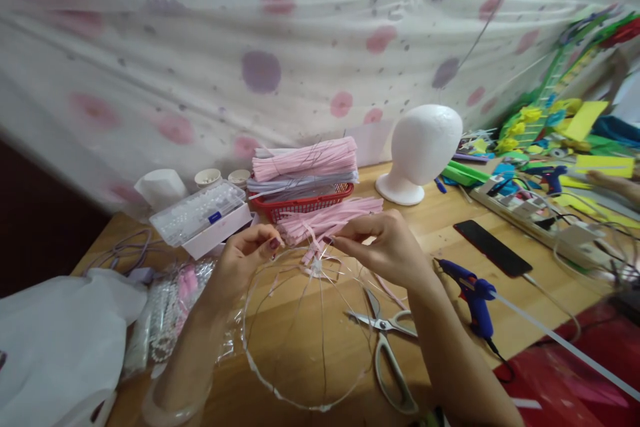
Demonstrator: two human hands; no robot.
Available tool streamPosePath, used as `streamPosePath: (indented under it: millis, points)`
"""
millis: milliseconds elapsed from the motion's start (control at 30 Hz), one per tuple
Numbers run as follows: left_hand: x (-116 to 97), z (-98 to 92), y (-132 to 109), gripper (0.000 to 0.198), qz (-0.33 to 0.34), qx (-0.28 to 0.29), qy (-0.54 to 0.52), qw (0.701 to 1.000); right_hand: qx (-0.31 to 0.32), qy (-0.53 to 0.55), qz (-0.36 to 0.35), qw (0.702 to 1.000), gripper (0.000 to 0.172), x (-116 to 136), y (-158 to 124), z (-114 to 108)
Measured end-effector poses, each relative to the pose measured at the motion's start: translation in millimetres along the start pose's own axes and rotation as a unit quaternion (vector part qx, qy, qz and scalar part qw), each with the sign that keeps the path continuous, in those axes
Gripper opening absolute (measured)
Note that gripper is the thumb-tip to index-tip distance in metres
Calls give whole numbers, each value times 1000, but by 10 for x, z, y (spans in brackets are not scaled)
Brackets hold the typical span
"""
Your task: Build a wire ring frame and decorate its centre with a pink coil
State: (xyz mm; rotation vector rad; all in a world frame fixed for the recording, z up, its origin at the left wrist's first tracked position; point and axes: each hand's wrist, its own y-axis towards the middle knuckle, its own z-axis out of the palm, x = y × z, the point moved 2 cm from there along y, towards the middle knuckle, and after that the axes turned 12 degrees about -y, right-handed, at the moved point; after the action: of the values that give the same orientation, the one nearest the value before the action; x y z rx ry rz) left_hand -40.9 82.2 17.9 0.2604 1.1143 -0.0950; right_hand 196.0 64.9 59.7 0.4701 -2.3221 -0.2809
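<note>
Both my hands are raised above a wooden table [440,227], holding a round wire frame [300,373] with thin spokes that meet at a hub. My left hand [245,260] pinches the top of the frame on the left. My right hand [380,243] pinches a thin pink strip [315,250] by the hub. Just behind my hands lie bundles of pink strips [330,217].
Scissors [387,347] and a blue glue gun [473,293] lie under my right arm. A red basket [300,203] stacked with pink strips, a white foam head [425,147], a bead box [200,213], a black phone [493,247] and coloured craft clutter [550,147] surround them. A white bag [55,340] lies at the left.
</note>
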Motion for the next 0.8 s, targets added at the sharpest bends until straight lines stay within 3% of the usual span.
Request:
streamPosePath:
  millis: [167, 333, 467, 633, 800]
  points:
    - [-1, 37, -17, 36, 1, -1, 10, 1000, -4, 48, 16, 999, 36, 18, 58, 14]
    - [11, 63, -6, 39, 11, -10, 11, 1000, -1, 121, 35, 992, 12, -76, 134, -22]
    - [17, 75, -7, 41, 20, -46, -14, 999, 13, 151, 30, 988, 20, -229, 55, -174]
    - [2, 56, -20, 41, 34, -68, -27, 997, -52, 130, 17, 990, 19, -285, -171, -215]
    - [-5, 78, -61, 37, 52, -57, -15, 997, -133, 5, -2, 991, 9, -168, -235, -102]
